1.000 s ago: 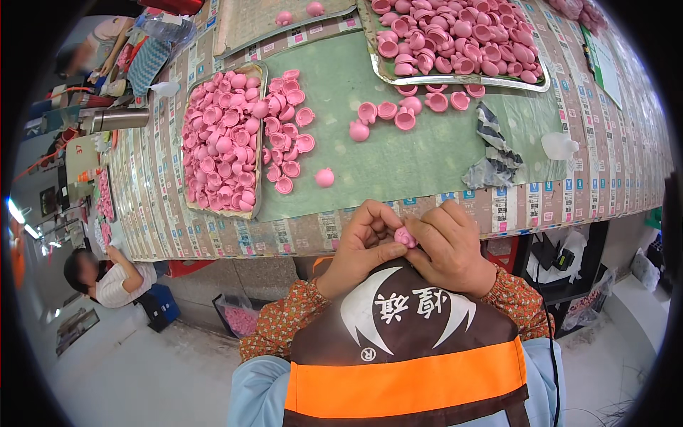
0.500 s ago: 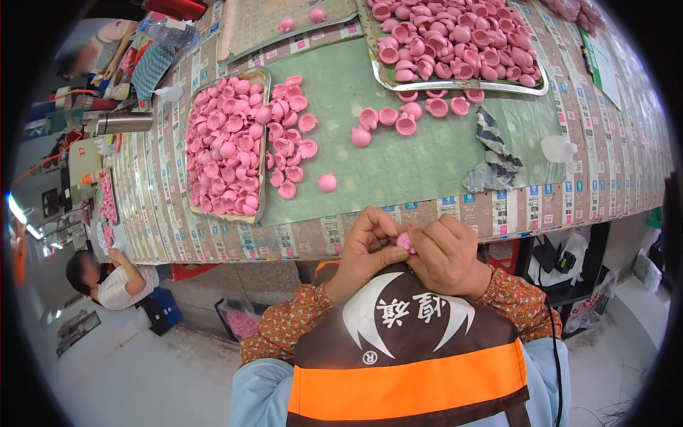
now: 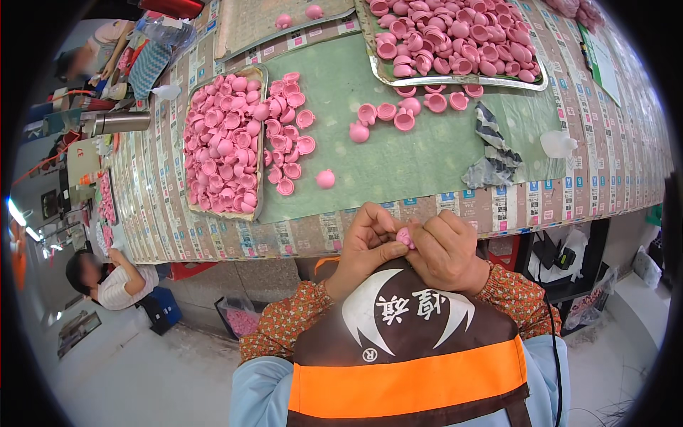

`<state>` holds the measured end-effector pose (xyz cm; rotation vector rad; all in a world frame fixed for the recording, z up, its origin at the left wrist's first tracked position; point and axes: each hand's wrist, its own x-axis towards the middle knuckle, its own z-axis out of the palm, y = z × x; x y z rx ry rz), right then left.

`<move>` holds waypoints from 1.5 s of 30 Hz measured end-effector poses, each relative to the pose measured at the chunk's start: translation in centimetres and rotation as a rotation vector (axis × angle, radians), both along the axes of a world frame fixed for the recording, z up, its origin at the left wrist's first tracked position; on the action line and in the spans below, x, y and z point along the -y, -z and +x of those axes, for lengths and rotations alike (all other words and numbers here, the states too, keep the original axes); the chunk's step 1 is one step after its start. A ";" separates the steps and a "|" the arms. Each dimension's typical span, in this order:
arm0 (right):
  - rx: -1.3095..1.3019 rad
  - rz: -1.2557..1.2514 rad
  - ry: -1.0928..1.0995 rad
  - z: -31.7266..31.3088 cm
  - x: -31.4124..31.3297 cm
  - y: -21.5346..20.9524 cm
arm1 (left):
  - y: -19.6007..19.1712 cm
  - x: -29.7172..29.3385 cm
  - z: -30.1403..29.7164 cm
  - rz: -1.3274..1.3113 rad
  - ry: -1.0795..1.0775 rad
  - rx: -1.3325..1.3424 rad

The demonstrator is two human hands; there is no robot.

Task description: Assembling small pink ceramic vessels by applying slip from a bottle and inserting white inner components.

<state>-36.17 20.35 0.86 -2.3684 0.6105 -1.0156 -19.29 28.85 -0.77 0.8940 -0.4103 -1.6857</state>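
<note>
Both hands meet just below the table's near edge, close to my chest. A small pink rubber cap (image 3: 405, 237) is pinched between the fingers of my left hand (image 3: 364, 244) and my right hand (image 3: 447, 249). Above them, a single pink cap (image 3: 326, 178) lies on the green mat (image 3: 398, 153). A left tray (image 3: 262, 128) is heaped with several pink caps (image 3: 220, 149), more spilling beside it. A metal tray (image 3: 455, 80) at the back right holds another heap of pink caps (image 3: 455, 35).
A grey striped rag (image 3: 494, 149) and a small clear bottle (image 3: 558, 144) lie at the mat's right. The tabletop (image 3: 612, 178) is covered in printed labels. Another person (image 3: 107, 277) sits at lower left. A metal flask (image 3: 117, 122) lies at the left.
My hands stay together on the pink cap, fingers shifting slightly. The view has shifted a little.
</note>
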 end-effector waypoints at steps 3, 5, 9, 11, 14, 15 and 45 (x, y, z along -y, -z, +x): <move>0.010 0.015 0.000 0.1 0.0 0.0 | 0.1 0.0 0.0 0.001 -0.002 -0.004; 0.006 0.007 0.002 0.0 -0.1 0.2 | 0.0 0.0 0.0 -0.006 -0.001 0.003; 0.025 0.010 -0.002 0.2 0.1 0.2 | 0.0 0.1 -0.1 0.001 -0.021 0.000; 0.032 0.001 0.005 0.2 0.1 0.2 | 0.1 0.0 -0.1 -0.004 -0.020 0.002; 0.037 0.005 0.002 0.3 0.1 0.2 | 0.1 0.0 0.0 0.006 -0.020 -0.014; 0.037 0.006 0.001 0.3 0.1 0.2 | 0.1 0.0 0.0 0.007 -0.017 -0.006; 0.023 0.033 0.035 0.4 0.1 0.0 | -0.1 0.3 -0.1 0.003 -0.018 -0.008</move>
